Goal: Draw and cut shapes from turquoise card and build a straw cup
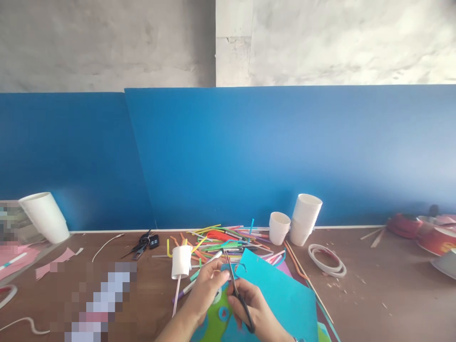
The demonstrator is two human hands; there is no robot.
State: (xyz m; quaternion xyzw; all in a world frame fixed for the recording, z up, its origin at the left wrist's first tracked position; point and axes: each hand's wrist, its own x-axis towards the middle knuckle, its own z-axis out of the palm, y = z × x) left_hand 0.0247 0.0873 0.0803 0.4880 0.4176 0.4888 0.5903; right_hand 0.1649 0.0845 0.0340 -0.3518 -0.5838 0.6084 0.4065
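Note:
My right hand (255, 306) grips a pair of scissors (245, 311) by the black handles, with the blades pointing up and away from me. Between the fingers of my left hand (204, 292) is a small piece of blue paper (224, 268), right beside the blades. A thin curled blue strip sticks out to the right of them. Under my hands lies green and blue paper (211, 327), with a small blue ring (223, 313) on it. To the right, a large sheet of blue paper (285, 299) reaches close to my right hand.
Colourful straws and pens (228, 240) lie heaped behind my hands. A white paper cup (181, 261) with straws stands left, a single cup (279, 228) and a cup stack (305, 219) at the back. Keys (146, 242), a white coil (327, 260) and red bowls (440, 240) lie around. A blue partition (267, 156) borders the table.

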